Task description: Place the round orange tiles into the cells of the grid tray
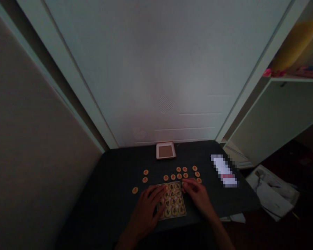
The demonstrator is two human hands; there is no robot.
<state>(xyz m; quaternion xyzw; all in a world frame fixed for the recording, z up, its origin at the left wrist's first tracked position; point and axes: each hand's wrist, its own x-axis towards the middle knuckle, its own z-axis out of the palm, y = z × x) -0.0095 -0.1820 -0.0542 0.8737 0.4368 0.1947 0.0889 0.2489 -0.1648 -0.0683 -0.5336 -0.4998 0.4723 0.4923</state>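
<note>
A small square tray (183, 212) lies on the dark table (114, 194), filled with several round tan game pieces (173, 201) bearing dark marks. My left hand (147, 206) rests on the tray's left edge, fingers stretched out over the pieces. My right hand (197, 193) sits at the tray's upper right corner, fingers curled down onto a piece there; what they hold is hidden. More loose round pieces (185, 172) with red marks lie scattered on the table beyond the tray, and others (145, 175) to the left.
A square box lid (165, 151) stands at the table's far edge against a pale door (161, 69). A blurred white packet (224, 171) lies at the right. A white shelf unit (276, 114) and crumpled paper (272, 192) are at the right.
</note>
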